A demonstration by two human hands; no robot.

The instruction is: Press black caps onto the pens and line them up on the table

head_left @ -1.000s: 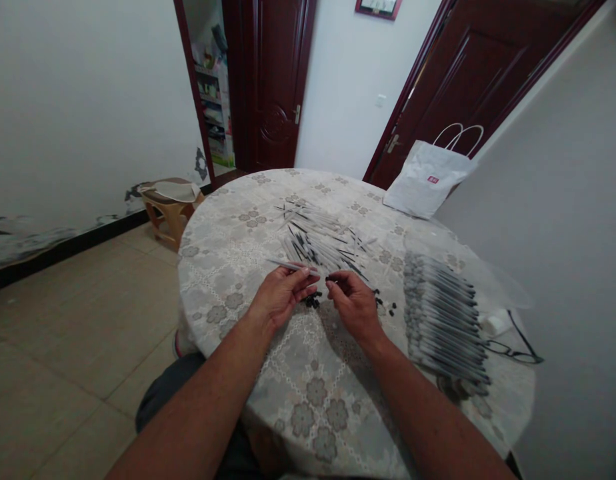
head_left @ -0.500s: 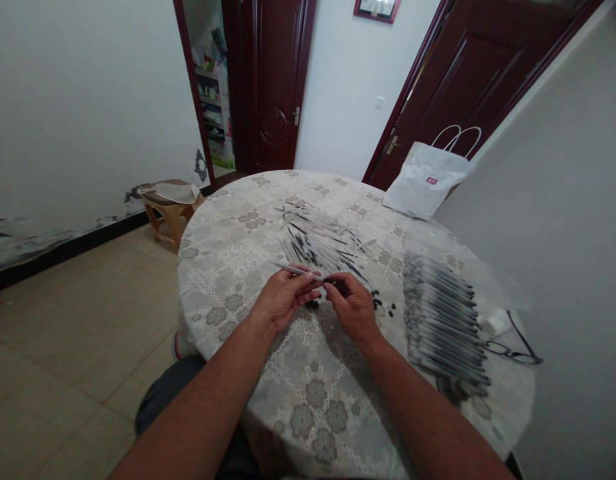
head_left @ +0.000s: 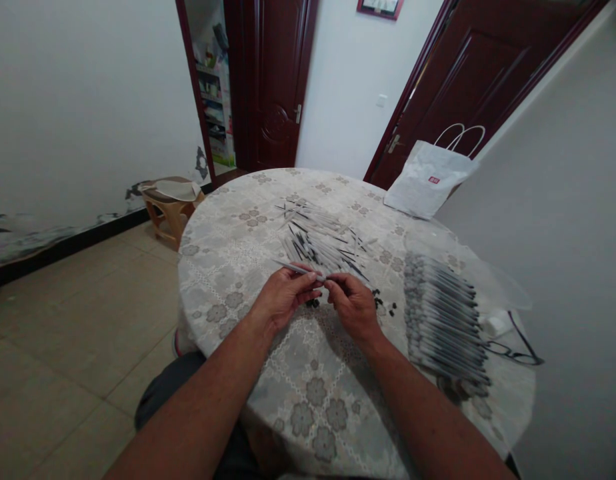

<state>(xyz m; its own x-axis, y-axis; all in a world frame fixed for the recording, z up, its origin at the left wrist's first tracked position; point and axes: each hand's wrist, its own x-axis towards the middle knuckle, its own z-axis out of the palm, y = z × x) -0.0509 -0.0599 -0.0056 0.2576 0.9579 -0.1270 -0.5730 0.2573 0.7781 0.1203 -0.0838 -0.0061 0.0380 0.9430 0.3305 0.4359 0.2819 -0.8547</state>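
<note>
My left hand (head_left: 288,293) is closed around a slim grey pen-like stick (head_left: 287,265), whose thin pointed end sticks out to the left. At the other end of the stick, the thumb and fingers of my right hand (head_left: 353,303) are pinched together. Whatever small part they may hold there is hidden. Small black pieces (head_left: 313,303) lie under my left hand, with more black pieces (head_left: 378,300) just right of my right hand. Beyond both hands spreads a loose pile of grey and black sticks (head_left: 323,240).
On the right of the round table (head_left: 223,267) lies a stacked row of grey pen-like sticks (head_left: 443,320) on clear plastic. Eyeglasses (head_left: 513,353) rest beside it. A white paper bag (head_left: 431,180) stands at the back right. A stool (head_left: 171,207) is left of the table.
Both hands stay in nearly the same place. My right fingers have shifted slightly at the stick's end, and the black bit seen there before is now hidden. The view has tilted a little.
</note>
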